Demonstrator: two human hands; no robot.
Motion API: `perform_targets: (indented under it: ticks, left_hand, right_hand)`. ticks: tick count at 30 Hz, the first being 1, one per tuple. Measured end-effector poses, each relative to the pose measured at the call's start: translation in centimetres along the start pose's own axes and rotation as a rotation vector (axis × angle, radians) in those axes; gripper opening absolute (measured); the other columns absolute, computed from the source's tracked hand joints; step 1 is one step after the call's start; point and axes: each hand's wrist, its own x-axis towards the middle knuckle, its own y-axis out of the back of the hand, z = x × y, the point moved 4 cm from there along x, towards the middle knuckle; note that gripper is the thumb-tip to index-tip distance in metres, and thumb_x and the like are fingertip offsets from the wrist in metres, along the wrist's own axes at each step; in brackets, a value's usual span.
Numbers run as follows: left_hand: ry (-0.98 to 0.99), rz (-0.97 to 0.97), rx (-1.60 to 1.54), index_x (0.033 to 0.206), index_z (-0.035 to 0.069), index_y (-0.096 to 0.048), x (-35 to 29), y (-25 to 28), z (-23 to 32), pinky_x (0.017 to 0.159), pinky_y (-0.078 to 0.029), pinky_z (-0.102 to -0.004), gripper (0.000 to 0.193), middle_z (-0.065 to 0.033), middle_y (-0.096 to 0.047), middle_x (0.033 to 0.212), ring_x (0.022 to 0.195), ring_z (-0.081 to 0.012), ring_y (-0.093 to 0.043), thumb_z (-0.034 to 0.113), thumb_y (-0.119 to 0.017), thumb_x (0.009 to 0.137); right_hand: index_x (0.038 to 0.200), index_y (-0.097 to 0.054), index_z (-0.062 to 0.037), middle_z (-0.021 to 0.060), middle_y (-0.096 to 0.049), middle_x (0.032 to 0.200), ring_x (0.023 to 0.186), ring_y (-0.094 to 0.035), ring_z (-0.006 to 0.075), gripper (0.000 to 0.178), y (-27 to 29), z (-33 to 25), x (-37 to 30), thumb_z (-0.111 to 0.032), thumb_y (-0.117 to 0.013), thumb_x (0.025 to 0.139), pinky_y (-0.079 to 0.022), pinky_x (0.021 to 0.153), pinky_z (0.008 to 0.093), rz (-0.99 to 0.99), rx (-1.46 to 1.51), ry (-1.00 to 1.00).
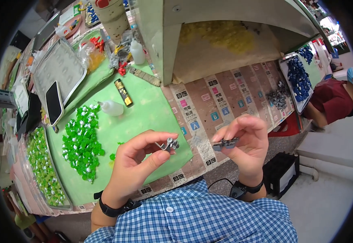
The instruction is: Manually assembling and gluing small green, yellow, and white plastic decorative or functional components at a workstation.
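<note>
My left hand (138, 158) pinches a small light-grey plastic part (171, 143) with rounded knobs between thumb and fingertips. Level with it and to the right, my right hand (249, 141) grips a small dark-grey plastic piece (226, 143) between thumb and fingers. A gap separates the two hands, which are held above the table's near edge. Fingertips cover part of each piece, so their full shapes are hidden. Left of my left hand, a heap of bright green plastic pieces (82, 143) with white bits lies on the green mat (152, 109).
A white squeeze bottle (112, 108), black-and-gold cylinder (123, 92) and phone (54, 102) lie beyond the green heap. A metal tray (59, 67) stands back left. Grey parts (279, 97) and blue pieces (299, 79) are at right, under a box-like hood (233, 10)'s side. Someone in dark red (332, 99) sits far right.
</note>
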Motion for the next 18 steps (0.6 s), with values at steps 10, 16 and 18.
perform_targets:
  ticks: [10, 16, 18]
  left_hand:
    - [-0.032, 0.144, 0.086, 0.113, -0.004, -0.053, 1.9, -0.5, -2.3, 0.067, -0.051, -0.028, 0.035, -0.0131, -0.061, 0.094, 0.075, -0.0167, -0.061, 0.0, -0.06, 0.079]
    - [-0.063, -0.338, 0.09, 0.115, -0.003, -0.055, 8.4, -9.4, -2.1, 0.074, -0.049, -0.028, 0.028, -0.0084, -0.063, 0.097, 0.085, -0.0155, -0.059, 0.001, -0.056, 0.087]
    - [0.008, -0.148, 0.115, 0.113, -0.004, -0.055, 6.1, -6.3, -2.2, 0.072, -0.048, -0.0291, 0.024, -0.0104, -0.062, 0.095, 0.082, -0.0156, -0.058, 0.001, -0.053, 0.089]
  right_hand:
    - [0.109, -0.056, -0.0028, 0.0064, -0.052, 0.095, 0.085, -0.056, 0.0141, 0.033, 3.9, -0.5, -0.3, 0.007, -0.055, 0.077, -0.047, 0.074, 0.0265, 0.063, -0.328, -0.064]
    - [0.103, -0.06, -0.005, 0.0036, -0.054, 0.095, 0.083, -0.053, 0.0117, 0.023, 11.0, -0.4, -4.2, -0.001, -0.057, 0.081, -0.044, 0.074, 0.0245, 0.38, -0.633, -0.174]
    - [0.101, -0.06, -0.004, 0.0028, -0.055, 0.092, 0.079, -0.052, 0.0104, 0.022, 14.2, -0.1, -5.4, 0.0, -0.056, 0.08, -0.044, 0.072, 0.024, 0.502, -0.725, -0.171]
